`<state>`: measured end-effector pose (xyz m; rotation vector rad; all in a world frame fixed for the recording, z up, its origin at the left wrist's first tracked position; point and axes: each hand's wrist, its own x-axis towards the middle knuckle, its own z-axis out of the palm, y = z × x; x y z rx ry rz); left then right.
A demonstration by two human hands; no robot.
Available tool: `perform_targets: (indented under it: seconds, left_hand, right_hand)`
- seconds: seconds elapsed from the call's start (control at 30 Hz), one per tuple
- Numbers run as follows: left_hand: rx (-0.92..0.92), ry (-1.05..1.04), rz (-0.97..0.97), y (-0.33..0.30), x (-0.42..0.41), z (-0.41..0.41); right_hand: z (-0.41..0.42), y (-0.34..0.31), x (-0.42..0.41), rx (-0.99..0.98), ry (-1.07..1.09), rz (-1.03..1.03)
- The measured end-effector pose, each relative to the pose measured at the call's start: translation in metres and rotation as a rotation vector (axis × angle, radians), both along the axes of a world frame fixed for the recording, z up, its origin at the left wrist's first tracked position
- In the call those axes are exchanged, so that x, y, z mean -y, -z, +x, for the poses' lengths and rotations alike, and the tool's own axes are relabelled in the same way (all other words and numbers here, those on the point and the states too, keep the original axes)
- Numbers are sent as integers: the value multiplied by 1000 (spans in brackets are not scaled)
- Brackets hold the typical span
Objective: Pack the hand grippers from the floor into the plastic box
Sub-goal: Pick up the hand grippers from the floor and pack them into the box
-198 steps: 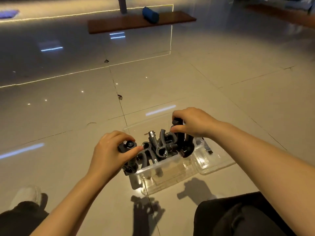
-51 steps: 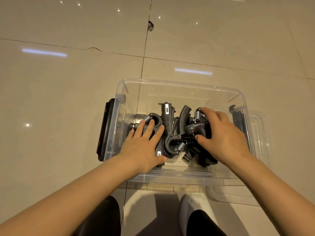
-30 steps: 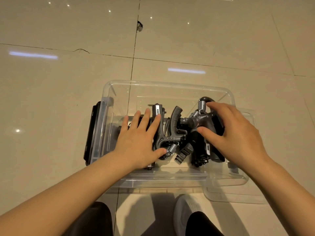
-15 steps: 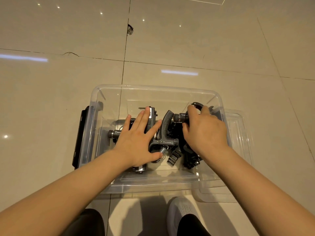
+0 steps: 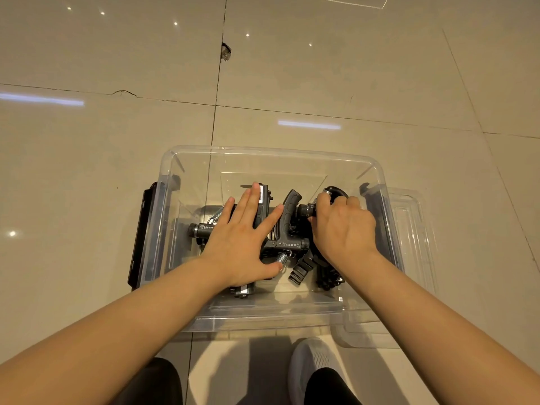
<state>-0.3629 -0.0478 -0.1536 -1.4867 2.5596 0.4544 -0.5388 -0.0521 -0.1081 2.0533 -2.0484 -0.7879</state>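
Observation:
A clear plastic box [image 5: 271,154] stands on the tiled floor in front of me. Several black hand grippers [image 5: 287,229] with metal springs lie piled in its bottom. My left hand [image 5: 242,241] lies flat on the left part of the pile, fingers straight and spread. My right hand [image 5: 343,229] is inside the box at the right, fingers curled around a black hand gripper [image 5: 336,192] whose curved top shows above my knuckles. Much of the pile is hidden under both hands.
A clear lid [image 5: 415,229] lies on the floor under and beside the box's right end. The box's black latch [image 5: 138,238] shows at its left end. My white shoe [image 5: 314,363] sits just in front of the box. A chipped tile joint [image 5: 225,52] lies farther ahead.
My right hand has curled tighter around the gripper at the right of the pile and shifted slightly right. The left hand stays flat on the pile. The view has shifted a little.

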Motion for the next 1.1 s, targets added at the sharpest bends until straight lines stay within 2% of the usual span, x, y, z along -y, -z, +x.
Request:
perform_targets:
  seconds: [0.23, 0.43, 0.57, 0.7, 0.83, 1.1]
  left_hand:
    - [-20, -12, 67, -11, 1, 3]
    - [-313, -91, -241, -80, -40, 44]
    - [-204, -190, -185, -71, -77, 75]
    - [-101, -156, -151, -58, -76, 73]
    - [-94, -145, -193, -56, -77, 75]
    - [-98, -94, -259, -53, -78, 77]
  right_hand:
    - [-8, -7, 1, 204, -24, -5]
    - [-28, -32, -56, 597, -134, -83]
    - [-31, -32, -77, 719, 131, 46]
    - [-27, -32, -72, 670, 159, 43]
    - [-23, -30, -70, 656, 162, -30]
    - [-23, -23, -66, 555, 10, -101]
